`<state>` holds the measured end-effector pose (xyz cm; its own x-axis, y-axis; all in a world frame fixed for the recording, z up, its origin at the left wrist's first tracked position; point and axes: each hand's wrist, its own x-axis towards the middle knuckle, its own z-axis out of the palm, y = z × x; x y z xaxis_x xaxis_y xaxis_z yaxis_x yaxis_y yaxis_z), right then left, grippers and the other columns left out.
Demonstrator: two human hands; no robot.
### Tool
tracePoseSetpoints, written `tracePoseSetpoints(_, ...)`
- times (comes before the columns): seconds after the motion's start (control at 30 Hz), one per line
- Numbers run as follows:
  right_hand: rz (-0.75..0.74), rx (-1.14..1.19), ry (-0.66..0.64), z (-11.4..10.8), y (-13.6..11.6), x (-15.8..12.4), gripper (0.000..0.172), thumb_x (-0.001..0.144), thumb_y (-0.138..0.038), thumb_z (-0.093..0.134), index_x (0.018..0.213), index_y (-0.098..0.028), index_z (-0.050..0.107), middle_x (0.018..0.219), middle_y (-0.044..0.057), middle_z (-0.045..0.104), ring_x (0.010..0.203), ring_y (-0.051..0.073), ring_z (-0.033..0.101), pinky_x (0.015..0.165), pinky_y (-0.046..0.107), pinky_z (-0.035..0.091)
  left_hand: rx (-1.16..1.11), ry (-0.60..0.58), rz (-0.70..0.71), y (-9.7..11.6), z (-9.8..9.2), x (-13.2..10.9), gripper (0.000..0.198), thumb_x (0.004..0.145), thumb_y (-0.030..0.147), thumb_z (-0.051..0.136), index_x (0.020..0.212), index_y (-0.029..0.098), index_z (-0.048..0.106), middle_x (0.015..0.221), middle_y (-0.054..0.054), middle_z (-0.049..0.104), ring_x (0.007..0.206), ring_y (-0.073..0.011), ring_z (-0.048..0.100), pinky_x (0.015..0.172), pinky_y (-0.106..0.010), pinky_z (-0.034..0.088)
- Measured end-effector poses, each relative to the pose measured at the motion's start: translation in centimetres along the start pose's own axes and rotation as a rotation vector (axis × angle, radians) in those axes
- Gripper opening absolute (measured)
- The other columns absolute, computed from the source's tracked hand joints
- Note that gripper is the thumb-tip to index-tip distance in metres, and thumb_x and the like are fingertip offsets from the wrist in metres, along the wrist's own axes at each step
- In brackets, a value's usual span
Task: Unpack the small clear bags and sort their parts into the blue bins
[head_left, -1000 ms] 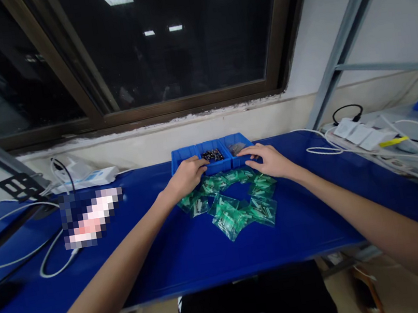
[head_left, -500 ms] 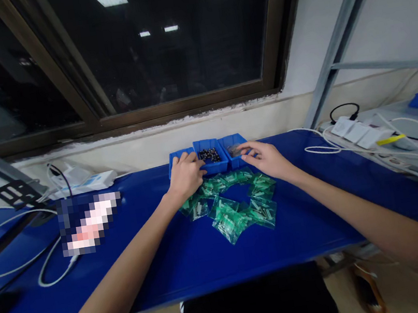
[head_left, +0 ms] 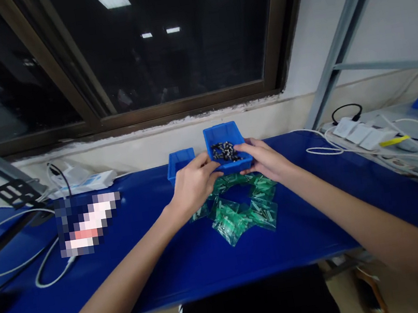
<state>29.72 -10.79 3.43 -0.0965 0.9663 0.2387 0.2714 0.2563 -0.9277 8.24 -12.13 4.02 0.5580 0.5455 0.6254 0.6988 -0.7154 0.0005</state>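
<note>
A small blue bin [head_left: 223, 132] holds a pile of small black and silver parts [head_left: 228, 152], which look like screws. My right hand [head_left: 266, 158] grips its right side, thumb over the rim and fingers underneath. At the bin's front left corner, my left hand [head_left: 194, 180] is closed with its fingertips on the edge. Another blue bin [head_left: 180, 159] stands on the table left of it, partly behind my left hand. Below my hands lies a ring of small clear bags with green and silvery contents [head_left: 228, 221].
The blue table [head_left: 193, 263] runs under a dark window. A power strip [head_left: 97, 181], a cable and a blurred-out object [head_left: 89, 224] are on the left. White plugs [head_left: 358, 133] and loose cables lie at right, beside a metal frame [head_left: 340, 35].
The bin of black parts has been lifted and shifted right, with both hands now on it. The right-hand bin with clear contents no longer shows. My left hand has moved right.
</note>
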Motion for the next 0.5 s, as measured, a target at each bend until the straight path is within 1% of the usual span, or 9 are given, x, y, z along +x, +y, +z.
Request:
tracePoseSetpoints(0.03, 0.060, 0.080, -0.026, -0.1, 0.1, -0.1, 0.038, 0.089, -0.040, 0.052, 0.119, -0.018, 0.055, 0.093, 0.013, 0.068, 0.076, 0.025, 0.067, 0.054, 0.036, 0.059, -0.022, -0.013, 0.010, 0.2, 0.2, -0.2, 0.021, 0.095, 0.029, 0.052, 0.100, 0.018, 0.069, 0.092, -0.006, 0.062, 0.079, -0.0177, 0.063, 0.059, -0.028, 0.047)
tracePoseSetpoints(0.1, 0.164, 0.185, -0.049, -0.5, 0.2, -0.3, 0.032, 0.083, -0.031, 0.054, 0.112, -0.017, 0.057, 0.092, 0.012, 0.067, 0.070, 0.023, 0.066, 0.052, 0.036, 0.058, -0.079, -0.038, -0.010, 0.7, 0.4, -0.7, 0.023, 0.095, 0.031, 0.052, 0.111, 0.019, 0.064, 0.096, -0.005, 0.063, 0.084, -0.0190, 0.064, 0.066, -0.030, 0.050)
tracePoseSetpoints(0.17, 0.169, 0.138, -0.002, -1.1, 0.2, -0.1, 0.033, 0.080, -0.027, 0.053, 0.111, -0.016, 0.057, 0.089, 0.011, 0.066, 0.064, 0.022, 0.065, 0.049, 0.036, 0.056, -0.133, -0.053, -0.090, 1.3, 0.4, -1.3, 0.041, 0.094, 0.038, 0.056, 0.130, 0.019, 0.050, 0.104, -0.008, 0.064, 0.094, -0.0225, 0.064, 0.077, -0.036, 0.052)
tracePoseSetpoints(0.23, 0.089, 0.017, 0.072, -1.8, 0.3, 0.2, 0.040, 0.079, -0.028, 0.052, 0.117, -0.017, 0.055, 0.092, 0.011, 0.067, 0.067, 0.024, 0.066, 0.050, 0.036, 0.054, -0.148, -0.086, -0.179, 1.9, 0.4, -2.1, 0.062, 0.092, 0.048, 0.056, 0.141, 0.016, 0.035, 0.115, -0.012, 0.064, 0.106, -0.0274, 0.062, 0.087, -0.045, 0.050)
tracePoseSetpoints(0.27, 0.031, -0.079, 0.128, -2.1, 0.3, 0.3, 0.045, 0.077, -0.028, 0.054, 0.121, -0.018, 0.054, 0.093, 0.010, 0.068, 0.071, 0.025, 0.066, 0.053, 0.036, 0.055, -0.144, -0.133, -0.198, 2.1, 0.4, -2.6, 0.065, 0.092, 0.053, 0.054, 0.141, 0.016, 0.034, 0.120, -0.014, 0.062, 0.111, -0.0296, 0.060, 0.091, -0.049, 0.048)
tracePoseSetpoints(0.33, -0.063, -0.278, 0.204, -2.4, 0.4, 0.4, 0.051, 0.075, -0.028, 0.057, 0.125, -0.017, 0.053, 0.095, 0.010, 0.069, 0.080, 0.028, 0.066, 0.063, 0.039, 0.055, -0.124, -0.256, -0.199, 2.2, 0.7, -3.6, 0.066, 0.091, 0.062, 0.047, 0.138, 0.017, 0.039, 0.132, -0.017, 0.056, 0.124, -0.0340, 0.052, 0.098, -0.055, 0.044)
tracePoseSetpoints(0.4, -0.122, -0.419, 0.230, -2.2, 0.4, 0.2, 0.053, 0.075, -0.028, 0.057, 0.126, -0.015, 0.054, 0.095, 0.010, 0.070, 0.085, 0.029, 0.066, 0.072, 0.041, 0.053, -0.089, -0.353, -0.194, 2.1, 1.2, -4.4, 0.071, 0.089, 0.069, 0.043, 0.140, 0.019, 0.041, 0.145, -0.017, 0.045, 0.136, -0.0391, 0.038, 0.104, -0.061, 0.037)
tracePoseSetpoints(0.47, -0.178, -0.495, 0.221, -1.8, 0.3, -0.2, 0.054, 0.076, -0.028, 0.056, 0.128, -0.014, 0.052, 0.096, 0.011, 0.070, 0.084, 0.028, 0.066, 0.076, 0.042, 0.051, -0.068, -0.419, -0.199, 1.9, 1.9, -4.8, 0.079, 0.087, 0.074, 0.041, 0.145, 0.021, 0.037, 0.153, -0.017, 0.034, 0.142, -0.0425, 0.025, 0.108, -0.065, 0.030)
tracePoseSetpoints(0.5, -0.212, -0.526, 0.212, -1.6, 0.1, -0.5, 0.056, 0.076, -0.027, 0.056, 0.130, -0.013, 0.050, 0.096, 0.011, 0.070, 0.083, 0.028, 0.066, 0.076, 0.042, 0.051, -0.066, -0.439, -0.203, 1.8, 2.1, -5.0, 0.081, 0.087, 0.075, 0.039, 0.146, 0.021, 0.035, 0.155, -0.017, 0.031, 0.143, -0.0429, 0.022, 0.109, -0.066, 0.028)
